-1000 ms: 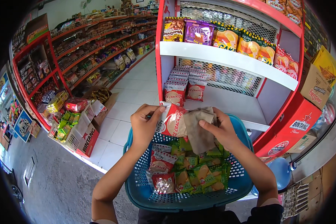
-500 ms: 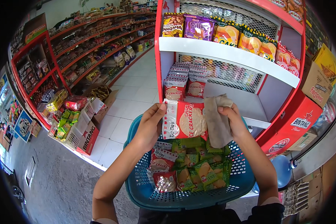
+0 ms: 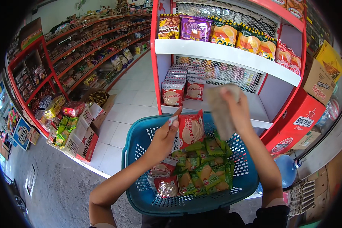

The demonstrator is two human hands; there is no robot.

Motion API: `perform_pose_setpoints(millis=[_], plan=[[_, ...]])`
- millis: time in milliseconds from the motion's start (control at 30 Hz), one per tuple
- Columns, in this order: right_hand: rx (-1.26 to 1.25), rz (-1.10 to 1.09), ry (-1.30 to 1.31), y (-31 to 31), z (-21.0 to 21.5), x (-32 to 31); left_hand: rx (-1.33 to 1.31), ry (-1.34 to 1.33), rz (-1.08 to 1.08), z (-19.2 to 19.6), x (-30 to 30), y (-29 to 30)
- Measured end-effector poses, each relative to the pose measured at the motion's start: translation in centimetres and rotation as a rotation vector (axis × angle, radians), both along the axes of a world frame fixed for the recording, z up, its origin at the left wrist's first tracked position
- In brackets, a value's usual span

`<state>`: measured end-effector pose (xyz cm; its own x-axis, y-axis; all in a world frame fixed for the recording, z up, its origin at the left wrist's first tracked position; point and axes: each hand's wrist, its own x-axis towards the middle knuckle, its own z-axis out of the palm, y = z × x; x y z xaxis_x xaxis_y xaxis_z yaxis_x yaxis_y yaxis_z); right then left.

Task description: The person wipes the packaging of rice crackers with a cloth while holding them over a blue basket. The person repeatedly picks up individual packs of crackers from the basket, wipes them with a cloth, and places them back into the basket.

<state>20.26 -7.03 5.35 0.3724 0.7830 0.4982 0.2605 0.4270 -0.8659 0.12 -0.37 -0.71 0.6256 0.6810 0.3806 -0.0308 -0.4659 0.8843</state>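
Pinched by one end in my left hand is a red and white packet of rice crackers, tilted above the basket. My right hand grips a grey-beige cloth, smeared by motion, just right of the packet. Below both hands sits a teal plastic basket with perforated sides. Inside it, several green snack packets fill the middle and right, and red cracker packets lie at its left. More red cracker packets stand in rows on the lower shelf ahead.
The red-framed rack's upper white shelf holds several snack bags. At right stand a red carton and a blue water jug. A white crate of packets is at left, with long stocked shelves behind.
My left hand has tilted the cracker packet and brought it slightly lower and to the right. My right hand has lifted the cloth away from the packet. The view has shifted slightly.
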Motion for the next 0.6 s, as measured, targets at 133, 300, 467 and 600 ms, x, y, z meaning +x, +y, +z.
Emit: perform_pose_setpoints(millis=[133, 300, 467, 600], plan=[[0.083, -0.205, -0.512, 1.0, -0.6, -5.1, 0.42, -0.09, 0.045, -1.2, 1.1, 0.7], [0.016, -0.42, -0.595, 2.7, -1.5, -3.1, 0.13, 0.036, 0.065, 0.7, -0.8, -0.5], [0.123, -0.579, -0.49, 2.1, -0.2, -1.9, 0.038, 0.017, 0.063, 1.4, -0.1, -0.7], [0.197, -0.417, -0.557, 1.5, -1.5, -6.8, -0.342, -0.131, -0.208, -3.2, 0.1, 1.3]])
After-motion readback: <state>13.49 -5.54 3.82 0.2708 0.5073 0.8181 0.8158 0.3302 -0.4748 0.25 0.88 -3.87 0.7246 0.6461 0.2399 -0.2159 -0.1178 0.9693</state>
